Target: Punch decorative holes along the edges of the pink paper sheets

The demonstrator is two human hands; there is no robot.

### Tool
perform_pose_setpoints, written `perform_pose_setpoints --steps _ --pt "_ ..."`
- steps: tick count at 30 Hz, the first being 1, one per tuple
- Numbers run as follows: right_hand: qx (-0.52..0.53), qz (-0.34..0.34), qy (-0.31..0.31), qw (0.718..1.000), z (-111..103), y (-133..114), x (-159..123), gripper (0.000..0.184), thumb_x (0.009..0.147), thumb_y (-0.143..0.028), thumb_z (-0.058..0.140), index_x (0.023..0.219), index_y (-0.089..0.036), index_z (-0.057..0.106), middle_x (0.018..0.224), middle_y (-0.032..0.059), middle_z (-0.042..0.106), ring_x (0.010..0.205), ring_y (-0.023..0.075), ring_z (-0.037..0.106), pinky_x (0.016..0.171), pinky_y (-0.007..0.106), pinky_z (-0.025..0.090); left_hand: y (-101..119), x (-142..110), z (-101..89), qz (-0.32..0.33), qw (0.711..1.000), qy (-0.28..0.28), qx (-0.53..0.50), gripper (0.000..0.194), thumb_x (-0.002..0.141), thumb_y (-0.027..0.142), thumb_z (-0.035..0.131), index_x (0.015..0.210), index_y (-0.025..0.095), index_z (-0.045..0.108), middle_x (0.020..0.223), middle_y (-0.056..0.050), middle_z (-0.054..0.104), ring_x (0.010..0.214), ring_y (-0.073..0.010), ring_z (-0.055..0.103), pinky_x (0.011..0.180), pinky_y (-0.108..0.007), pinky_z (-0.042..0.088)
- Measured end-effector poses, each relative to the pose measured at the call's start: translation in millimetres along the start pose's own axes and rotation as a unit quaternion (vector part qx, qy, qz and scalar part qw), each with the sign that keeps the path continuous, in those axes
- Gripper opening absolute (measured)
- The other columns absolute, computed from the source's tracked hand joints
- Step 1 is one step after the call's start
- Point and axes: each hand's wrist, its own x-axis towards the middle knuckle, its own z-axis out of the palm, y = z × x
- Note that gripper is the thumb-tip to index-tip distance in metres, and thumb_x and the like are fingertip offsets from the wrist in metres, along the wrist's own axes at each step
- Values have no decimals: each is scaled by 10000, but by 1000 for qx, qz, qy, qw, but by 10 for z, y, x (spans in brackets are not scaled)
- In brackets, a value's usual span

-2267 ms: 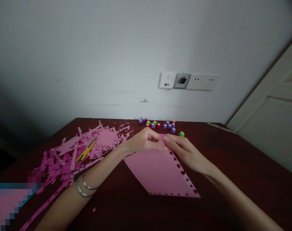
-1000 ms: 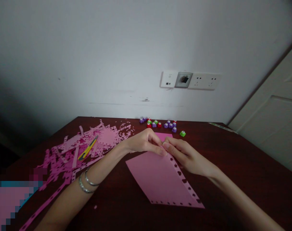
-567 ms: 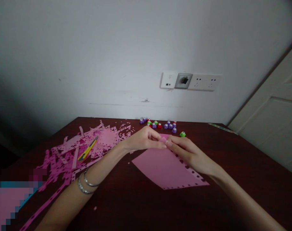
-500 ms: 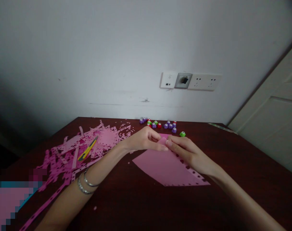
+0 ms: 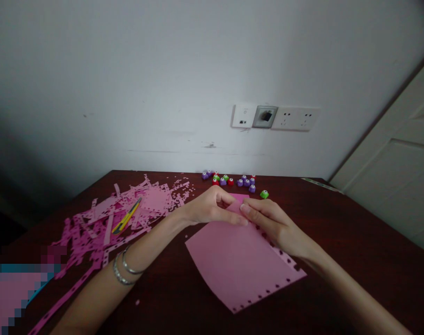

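Note:
A sheet of pink paper (image 5: 243, 265) is held at its far end by both hands, its near part hanging towards me over the dark table. Small punched holes run along its right and near edges. My left hand (image 5: 215, 207), with two silver bangles (image 5: 123, 270) on the wrist, pinches the paper's upper left side. On the upper right, my right hand (image 5: 271, 221) grips it between thumb and fingers. The two thumbs nearly meet. Behind the hands a strip of pink paper (image 5: 240, 197) shows; whether it is the same sheet I cannot tell.
Left of me lies a pile of pink paper strips and scraps (image 5: 89, 237), with a yellow utility knife (image 5: 127, 216) on top. Several small paper punches (image 5: 246, 182) in purple, red and green stand near the wall. A ruler-like strip (image 5: 319, 184) lies at the back right of the table (image 5: 337, 251).
The paper's near part has swung towards me and to the left, showing more of its face and its punched near edge. Both hands keep their hold, almost in place.

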Motion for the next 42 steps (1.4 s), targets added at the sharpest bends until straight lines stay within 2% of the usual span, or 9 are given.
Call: perform_pose_setpoints --steps 4,9,17,22,25,29,32,36,42 --pt "31 3 -6 1000 10 17 -5 351 905 -414 393 674 -163 478 630 -12 455 541 79 392 475 209 329 -15 6 -18 8 1000 -5 25 252 638 312 728 581 115 582 537 36 500 492 -52 442 476 -196 366" --pt "-37 -19 8 999 -9 -6 11 352 915 -388 382 644 -171 441 593 -37 375 521 75 337 479 211 302 -52 27 -40 18 999 7 48 258 627 337 734 618 114 605 541 38 503 492 -51 433 472 -196 358" --pt "-80 -39 10 996 -98 14 37 350 914 -380 386 634 -175 427 642 -28 418 578 88 371 540 226 327 -31 2 -55 -9 997 -9 72 259 649 361 715 680 116 637 565 29 521 488 -50 419 459 -197 333" --pt "-94 -46 -10 994 -82 31 51 340 916 -369 384 648 -172 453 623 -29 423 554 87 358 511 228 304 1 12 -1 15 993 -19 119 252 643 358 714 704 119 663 513 61 453 468 -40 353 435 -191 269" --pt "-99 -40 -12 994 -72 43 49 335 919 -367 375 656 -174 448 625 -29 418 549 87 351 503 228 297 25 0 1 12 993 -27 116 265 672 367 690 740 111 670 526 51 460 479 -45 355 435 -193 262" --pt "-111 -42 10 993 -68 56 36 328 920 -367 378 654 -180 422 626 -34 383 563 89 339 519 228 304 50 -23 -36 19 993 -14 115 254 719 349 650 642 107 637 506 56 416 470 -40 323 422 -190 231" --pt "-120 -37 2 992 -62 65 33 327 921 -373 375 662 -181 424 639 -31 392 578 92 352 545 234 319 50 -16 -43 24 993 -22 117 237 739 337 631 681 109 653 544 42 454 498 -46 348 433 -186 254" --pt "-111 -33 -13 993 -51 79 44 328 923 -385 364 678 -182 440 649 -25 414 591 96 372 562 237 340 46 1 -33 34 991 -25 128 217 717 321 655 697 105 673 537 39 463 503 -48 350 440 -191 257" --pt "-85 -34 6 996 -16 84 37 330 917 -408 373 679 -187 435 647 -27 415 594 94 395 563 222 369 71 -12 -41 39 994 -26 102 241 694 347 670 654 109 678 518 34 467 493 -54 347 446 -205 268"
